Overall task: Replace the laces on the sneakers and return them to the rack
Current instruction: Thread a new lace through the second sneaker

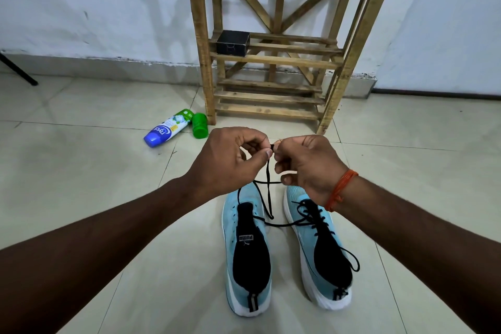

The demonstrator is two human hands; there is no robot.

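both hands meet at the centre of the frame, raised just above the toes of the pair. the left hand (233, 156) pinches the black lace (267, 171) near its tip between thumb and forefinger. the right hand (306, 167) pinches the same spot from the other side, its other fingers curled in. they are probably readying the tip for threading, though that detail is too small to tell.

from the pinch the lace hangs slack to the front of the unlaced sneaker (250, 257), lower centre, whose black tongue lies bare. the laced sneaker (325, 252) beside it, to the right, is threaded along its length. both stand on the tiled floor (81, 171), toes toward the wooden rack (271, 59) at upper centre, which keeps the return short. a black box (233, 43) sits on a middle shelf, and a bottle (168, 130) and a green cap (199, 125) lie left of the rack's foot.
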